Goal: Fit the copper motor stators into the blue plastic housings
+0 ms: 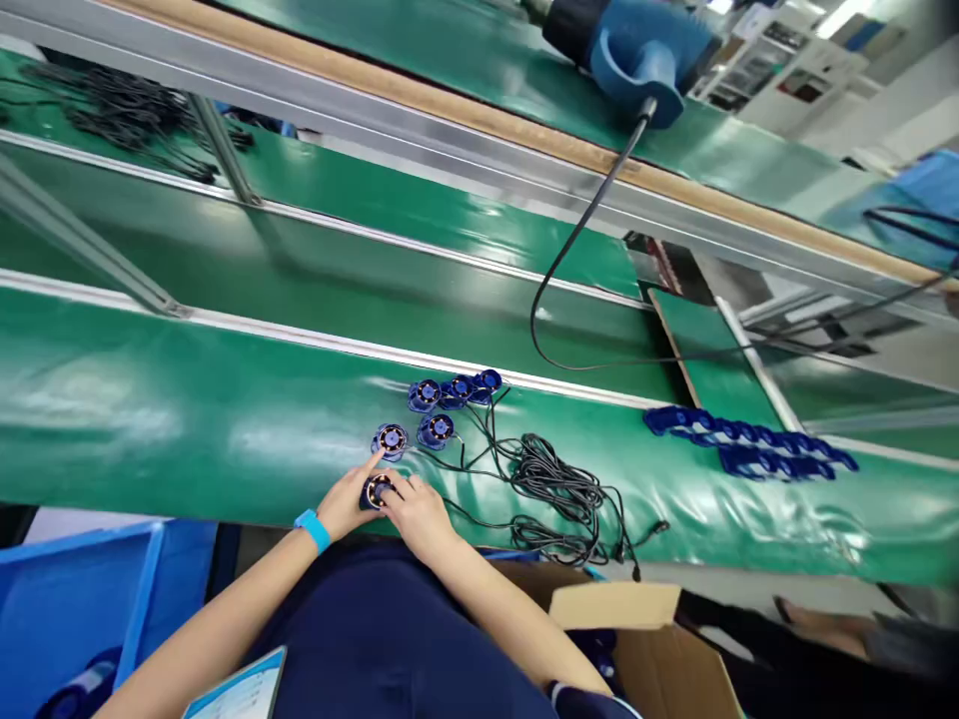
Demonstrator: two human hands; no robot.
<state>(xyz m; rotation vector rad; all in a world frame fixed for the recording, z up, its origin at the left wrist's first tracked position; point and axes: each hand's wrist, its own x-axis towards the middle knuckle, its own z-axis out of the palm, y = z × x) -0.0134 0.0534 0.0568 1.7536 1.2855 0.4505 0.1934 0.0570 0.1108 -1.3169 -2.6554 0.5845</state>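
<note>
A dark blue round part [372, 493] with a black and gold ring in its face sits between my hands at the bench's near edge. My left hand [349, 502], with a bright blue wristband, grips its left side, the index finger stretched toward a similar blue unit [392, 439] just beyond. On the right, the fingers of my right hand [421, 514] are bent over the part's face; the fingertips are partly hidden. Another blue unit [436, 430] lies close by, and a short row of them [459, 390] stands farther back. Black cables [558, 479] lie coiled to the right.
Blue housings [749, 439] lie in rows at the right of the green bench [187, 399]. A blue machine [636, 50] on the upper shelf trails a hanging cord. Below the bench are a blue bin [150, 589] at left and an open cardboard box [674, 664] at right.
</note>
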